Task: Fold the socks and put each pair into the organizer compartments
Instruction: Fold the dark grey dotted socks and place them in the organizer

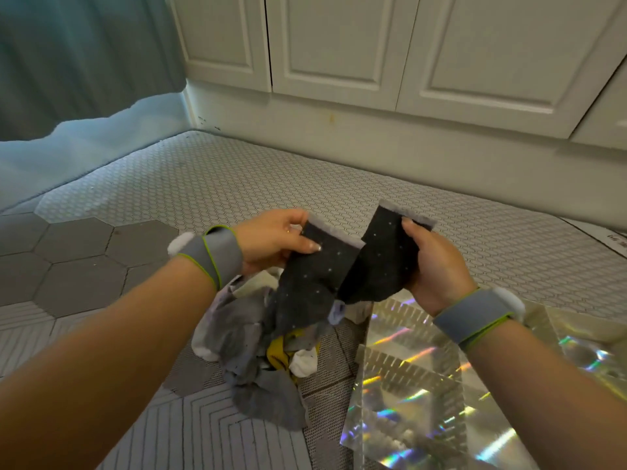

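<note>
Two dark grey socks with small pale dots and light cuffs are held up above the bed. My left hand (271,239) grips the cuff of the left dotted sock (305,286), which hangs down toward the pile. My right hand (431,266) is closed around the right dotted sock (383,256), cuff upward. The two socks overlap at their lower ends. Below them lies a heap of loose socks (258,351) in grey, white and yellow. A shiny holographic organizer (410,371) with slotted dividers sits at the lower right, under my right wrist.
The mattress surface (237,184) has a honeycomb pattern and stretches ahead to a wall of pale cabinet doors (339,45). A teal curtain (84,56) hangs at the upper left. Both wrists wear grey bands with green trim.
</note>
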The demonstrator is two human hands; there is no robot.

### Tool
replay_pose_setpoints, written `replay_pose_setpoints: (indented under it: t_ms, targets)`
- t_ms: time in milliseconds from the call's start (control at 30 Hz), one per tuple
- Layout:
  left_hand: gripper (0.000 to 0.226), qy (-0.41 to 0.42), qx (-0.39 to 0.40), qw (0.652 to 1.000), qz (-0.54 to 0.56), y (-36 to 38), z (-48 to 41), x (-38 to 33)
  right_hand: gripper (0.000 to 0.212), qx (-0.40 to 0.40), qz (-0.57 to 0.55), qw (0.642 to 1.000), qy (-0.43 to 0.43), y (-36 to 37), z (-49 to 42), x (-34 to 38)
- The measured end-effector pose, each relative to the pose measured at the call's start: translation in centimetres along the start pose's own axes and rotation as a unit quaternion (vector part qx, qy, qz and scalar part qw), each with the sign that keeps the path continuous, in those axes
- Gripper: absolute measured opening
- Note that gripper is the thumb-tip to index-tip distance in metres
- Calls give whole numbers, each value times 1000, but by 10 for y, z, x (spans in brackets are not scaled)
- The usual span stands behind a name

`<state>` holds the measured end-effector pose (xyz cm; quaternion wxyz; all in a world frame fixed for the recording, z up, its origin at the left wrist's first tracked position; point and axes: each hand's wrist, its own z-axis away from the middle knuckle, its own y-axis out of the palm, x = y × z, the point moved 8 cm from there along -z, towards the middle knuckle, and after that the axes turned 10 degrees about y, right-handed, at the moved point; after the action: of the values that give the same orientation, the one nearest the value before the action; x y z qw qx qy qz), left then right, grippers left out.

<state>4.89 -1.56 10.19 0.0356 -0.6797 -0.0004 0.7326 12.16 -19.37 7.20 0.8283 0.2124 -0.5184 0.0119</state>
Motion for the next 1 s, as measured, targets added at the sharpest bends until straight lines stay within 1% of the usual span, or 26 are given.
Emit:
replay_pose_setpoints:
  t_ms: [33,133,233,300,367,500,633,700,767,833,900,933,967,1000]
  targets:
    - [25,16,17,1000,14,11,-4,-12,21,4,14,1000,4,-4,1,6]
    - [26,53,54,996,41,43,-18,-45,23,37,12,999,35,-12,9,23]
    - [23,81,54,995,26,73,-33,-67,33,96,24,993,61,-15,15,32]
    - [20,84,54,995,24,94,-41,-73,30,126,27,989,72,-15,20,36]
    - [20,76,52,996,0,115,-49,-74,27,142,26,986,83,-17,25,41]
    - [17,75,23,994,-75,141,-62,-77,32,126,-8,989,77,-38,30,58]
    - [22,107,-24,985,-131,147,-70,-84,37,77,50,993,78,-56,35,66]
    - [23,123,-45,982,-137,149,-71,-85,37,58,58,994,70,-64,38,68]
    - [23,129,-60,981,-130,149,-72,-81,40,73,49,994,68,-62,46,69]
    - [23,133,-64,981,-129,150,-73,-78,55,106,23,991,72,-58,53,69]
    - [23,143,-66,979,-132,153,-74,-77,72,125,32,988,80,-56,61,67]
    - [22,146,-69,977,-136,154,-75,-77,72,116,52,989,74,-57,62,66]
    - [22,149,-70,976,-143,154,-76,-77,64,101,76,990,57,-60,62,65]
    - [23,150,-68,975,-153,155,-77,-76,49,78,98,992,32,-63,62,66]
